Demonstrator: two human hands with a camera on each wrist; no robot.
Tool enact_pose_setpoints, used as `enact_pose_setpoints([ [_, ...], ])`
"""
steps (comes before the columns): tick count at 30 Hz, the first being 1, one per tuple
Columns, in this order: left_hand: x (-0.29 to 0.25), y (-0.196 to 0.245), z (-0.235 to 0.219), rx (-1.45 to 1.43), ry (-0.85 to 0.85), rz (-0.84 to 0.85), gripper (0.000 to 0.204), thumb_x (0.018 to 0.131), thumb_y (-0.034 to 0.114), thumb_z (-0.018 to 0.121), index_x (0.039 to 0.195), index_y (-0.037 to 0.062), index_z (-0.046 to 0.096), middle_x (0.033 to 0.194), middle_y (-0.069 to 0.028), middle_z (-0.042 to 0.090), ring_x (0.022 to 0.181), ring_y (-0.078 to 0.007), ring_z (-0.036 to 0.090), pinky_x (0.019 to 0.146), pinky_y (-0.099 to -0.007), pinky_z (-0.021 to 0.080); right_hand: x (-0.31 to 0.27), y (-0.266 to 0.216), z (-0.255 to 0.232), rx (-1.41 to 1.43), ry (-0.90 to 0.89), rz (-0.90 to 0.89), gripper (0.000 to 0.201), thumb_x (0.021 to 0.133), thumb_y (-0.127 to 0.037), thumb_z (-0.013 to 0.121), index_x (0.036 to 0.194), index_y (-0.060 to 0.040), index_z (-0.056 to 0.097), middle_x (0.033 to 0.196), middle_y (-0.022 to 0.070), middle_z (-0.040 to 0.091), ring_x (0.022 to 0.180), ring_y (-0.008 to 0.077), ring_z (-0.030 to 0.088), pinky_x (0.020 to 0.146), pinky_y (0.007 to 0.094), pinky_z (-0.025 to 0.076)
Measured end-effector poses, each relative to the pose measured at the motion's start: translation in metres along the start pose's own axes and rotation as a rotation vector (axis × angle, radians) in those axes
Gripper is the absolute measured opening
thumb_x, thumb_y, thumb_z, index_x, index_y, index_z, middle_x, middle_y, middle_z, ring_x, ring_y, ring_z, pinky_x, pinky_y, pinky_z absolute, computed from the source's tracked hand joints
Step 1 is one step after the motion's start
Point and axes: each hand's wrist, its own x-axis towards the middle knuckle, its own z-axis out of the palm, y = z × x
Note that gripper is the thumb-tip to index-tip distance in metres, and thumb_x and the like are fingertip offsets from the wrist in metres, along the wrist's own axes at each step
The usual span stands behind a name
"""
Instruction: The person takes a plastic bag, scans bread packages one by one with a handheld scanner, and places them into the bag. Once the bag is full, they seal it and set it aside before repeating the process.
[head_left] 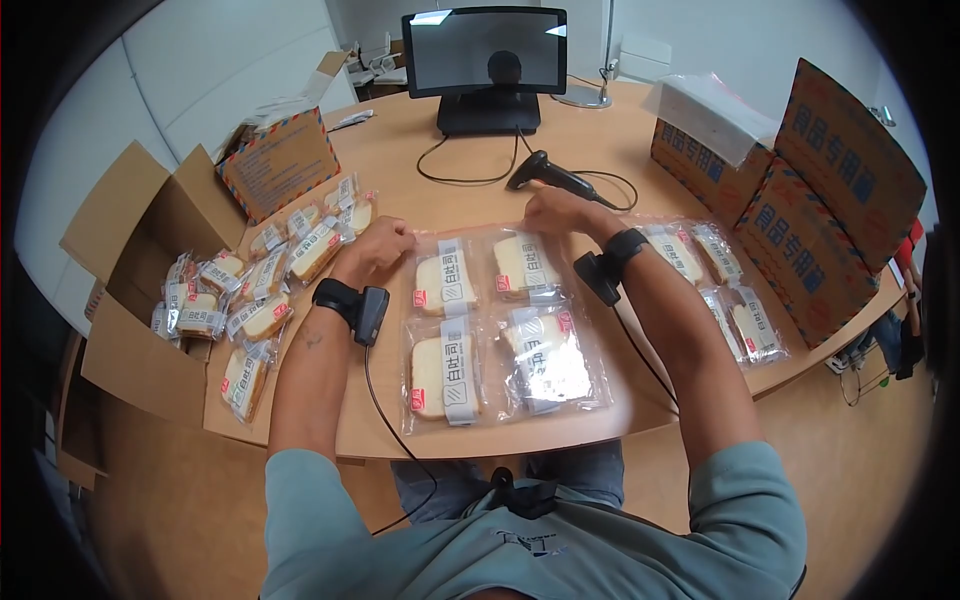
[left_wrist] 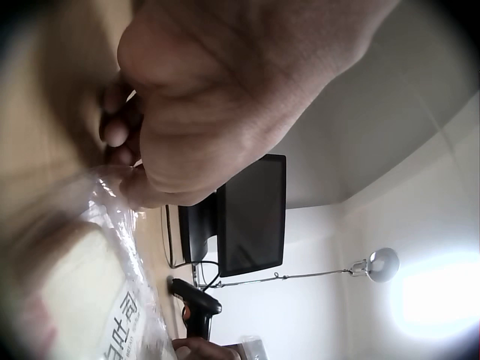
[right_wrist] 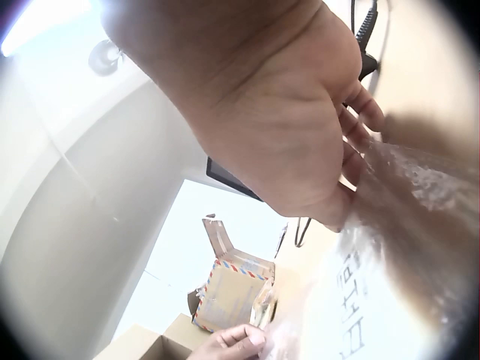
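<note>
Several bread slices in clear plastic packs with white labels lie in two rows on the table in front of me. My left hand [head_left: 385, 243] pinches the upper corner of the back-left bread pack [head_left: 446, 278]; in the left wrist view its thumb and fingers meet at the wrapper [left_wrist: 112, 195]. My right hand [head_left: 560, 212] pinches the far edge of the back-right bread pack [head_left: 525, 265]. Its fingertips sit on the crinkled clear wrapper [right_wrist: 405, 180] in the right wrist view. Nearer me lie the front-left pack [head_left: 445, 375] and the glare-covered front-right pack [head_left: 550, 360].
More bread packs [head_left: 262, 272] heap at the left by an open carton [head_left: 140, 340]. Several packs [head_left: 755, 325] lie at right beside cardboard boxes [head_left: 815, 240]. A barcode scanner [head_left: 560, 178] with its cable and a monitor [head_left: 487, 55] stand behind the hands.
</note>
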Motion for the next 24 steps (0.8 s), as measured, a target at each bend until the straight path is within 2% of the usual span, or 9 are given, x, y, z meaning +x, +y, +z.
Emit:
enact_pose_setpoints([
  [4,-0.002,0.006,0.005,-0.093,0.102,-0.124,0.019,0.083,0.013,0.062,0.073,-0.002,0.066,0.066,-0.0061,0.063,0.062,-0.015,0.056,0.058,-0.0307,0.045,-0.004,-0.003,0.001,-0.027,0.04,-0.018,0.013,0.084,-0.016,0.06,0.079,-0.0164,0.072,0.078,0.0052,0.071,0.078,0.025,0.07,0.071,0.041,0.051],
  [7,0.0,0.006,0.004,-0.149,0.101,-0.158,0.019,0.083,0.012,0.063,0.07,-0.0015,0.066,0.064,-0.0055,0.062,0.059,-0.0142,0.054,0.056,-0.0301,0.043,-0.01,-0.007,-0.016,0.161,0.023,0.096,0.013,0.085,-0.018,0.062,0.085,-0.0135,0.074,0.088,0.0087,0.073,0.086,0.0296,0.071,0.075,0.0427,0.053],
  [9,0.001,0.006,0.002,-0.158,0.091,-0.166,0.019,0.083,0.012,0.063,0.07,-0.0013,0.066,0.063,-0.0052,0.061,0.057,-0.0137,0.054,0.054,-0.0296,0.042,-0.016,-0.016,-0.03,0.396,-0.003,0.646,0.021,0.085,-0.023,0.063,0.093,-0.0065,0.074,0.099,0.018,0.073,0.097,0.0356,0.07,0.082,0.0441,0.054],
  [10,0.003,0.003,0.001,-0.159,0.064,-0.154,0.018,0.082,0.012,0.064,0.071,-0.0011,0.066,0.063,-0.0051,0.061,0.057,-0.0132,0.053,0.053,-0.0292,0.041,-0.018,-0.016,-0.033,0.395,-0.004,0.645,0.021,0.085,-0.023,0.063,0.093,-0.0065,0.074,0.099,0.018,0.073,0.097,0.0356,0.07,0.082,0.0441,0.054],
  [12,0.007,-0.002,0.002,-0.161,0.036,-0.145,0.017,0.082,0.012,0.065,0.071,-0.0009,0.067,0.063,-0.005,0.061,0.056,-0.0126,0.053,0.051,-0.0287,0.041,-0.023,-0.017,-0.036,0.523,-0.049,0.79,0.037,0.083,-0.028,0.065,0.101,0.004,0.071,0.106,0.0277,0.069,0.104,0.0403,0.067,0.088,0.0449,0.053],
  [19,0.014,-0.007,0.01,-0.056,0.076,-0.067,0.01,0.076,0.008,0.068,0.077,-0.0019,0.067,0.064,-0.0049,0.061,0.057,-0.0134,0.056,0.051,-0.0289,0.043,-0.015,-0.016,-0.012,0.602,-0.011,0.864,0.04,0.079,-0.019,0.067,0.104,0.0128,0.066,0.105,0.0297,0.069,0.104,0.0395,0.068,0.086,0.044,0.054],
  [21,0.015,-0.013,0.012,-0.032,0.101,-0.053,0.011,0.075,0.008,0.069,0.079,-0.0024,0.067,0.063,-0.005,0.061,0.058,-0.0139,0.056,0.051,-0.0289,0.044,-0.017,-0.014,-0.012,0.69,0.043,0.861,0.033,0.079,-0.015,0.064,0.097,0.0132,0.067,0.094,0.0279,0.071,0.094,0.038,0.071,0.078,0.0413,0.056],
  [22,0.013,-0.012,0.017,-0.089,0.188,-0.033,0.013,0.075,0.008,0.069,0.081,-0.0028,0.067,0.064,-0.0052,0.061,0.058,-0.0144,0.057,0.052,-0.0289,0.044,-0.017,-0.015,-0.012,0.69,0.042,0.858,0.033,0.079,-0.015,0.064,0.097,0.0132,0.067,0.094,0.0279,0.071,0.094,0.038,0.071,0.078,0.0413,0.056],
  [24,0.012,-0.01,0.02,-0.147,0.274,-0.011,0.015,0.074,0.008,0.069,0.084,-0.0032,0.066,0.064,-0.0055,0.061,0.058,-0.015,0.058,0.052,-0.029,0.045,-0.018,-0.016,-0.013,0.78,0.031,0.957,0.027,0.077,-0.011,0.063,0.088,0.0129,0.068,0.082,0.0257,0.07,0.081,0.0353,0.073,0.066,0.0391,0.056],
])
